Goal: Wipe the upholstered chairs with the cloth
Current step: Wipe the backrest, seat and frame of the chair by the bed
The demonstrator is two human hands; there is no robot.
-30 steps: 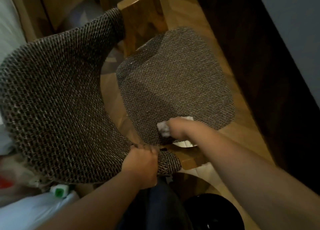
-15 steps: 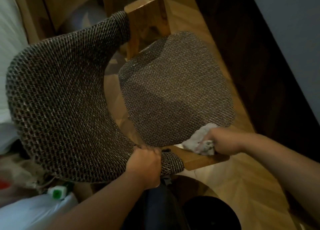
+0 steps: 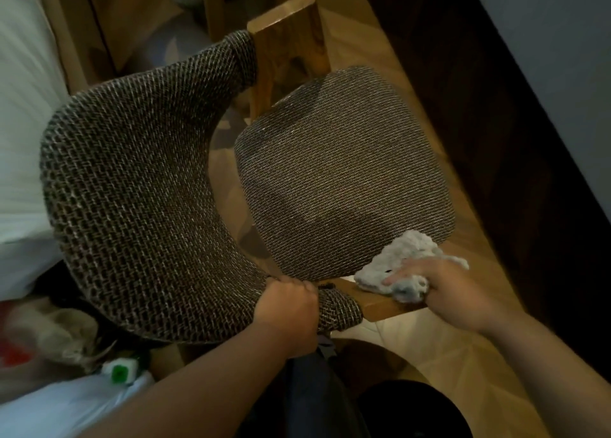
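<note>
An upholstered chair fills the middle of the head view: a brown woven seat cushion (image 3: pixel 344 173) on a wooden frame (image 3: pixel 380 302), and a curved woven backrest (image 3: pixel 139 189) to its left. My left hand (image 3: pixel 286 308) grips the near end of the backrest. My right hand (image 3: pixel 453 292) holds a crumpled white cloth (image 3: pixel 406 256) and presses it on the wooden frame at the seat's near right corner. The cloth overlaps the cushion's edge.
A dark wooden wall or cabinet (image 3: pixel 496 140) runs along the right. A white sheet (image 3: pixel 23 107) lies at the left, with a bag and a small white and green object (image 3: pixel 119 370) below it. Another wooden chair leg (image 3: pixel 215 4) stands behind. A dark round object (image 3: pixel 416 411) sits at the bottom.
My right hand has swept the cloth rightward along the seat's near edge, from the cushion's front middle to the near right corner and frame. My left hand kept its grip on the backrest.
</note>
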